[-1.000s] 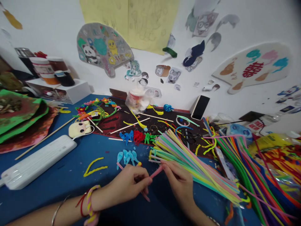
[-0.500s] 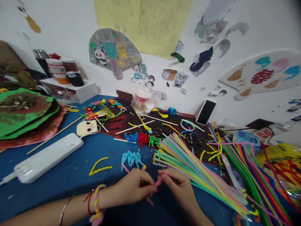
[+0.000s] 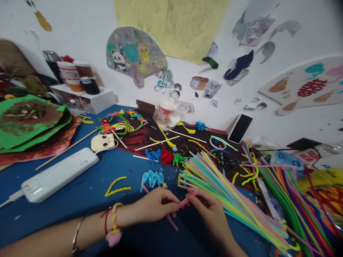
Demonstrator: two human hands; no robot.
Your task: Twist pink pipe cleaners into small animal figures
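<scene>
A pink pipe cleaner [image 3: 184,202] is pinched between my two hands, bent back on itself near my right fingertips. My left hand [image 3: 158,206] grips it with thumb and forefinger, and a pink length hangs below that palm. Another pink end sticks out past the far side of the left hand. My right hand [image 3: 209,208] closes on the folded part, its lower fingers curled and partly hidden. Just beyond the left hand lie light blue twisted pipe cleaner pieces [image 3: 152,178]. A large bundle of pastel pipe cleaners [image 3: 219,189] lies beside the right hand.
Blue, red [image 3: 166,157] and green twisted pieces lie behind. A bent yellow pipe cleaner [image 3: 118,185] and a white power strip [image 3: 60,175] are at left. Scissors [image 3: 223,160], a phone [image 3: 240,128] and brightly coloured pipe cleaners [image 3: 289,200] are toward the right.
The whole view has shifted slightly. More of the folded pink pipe cleaner shows between my fingertips, and the length hanging under my left hand is more visible.
</scene>
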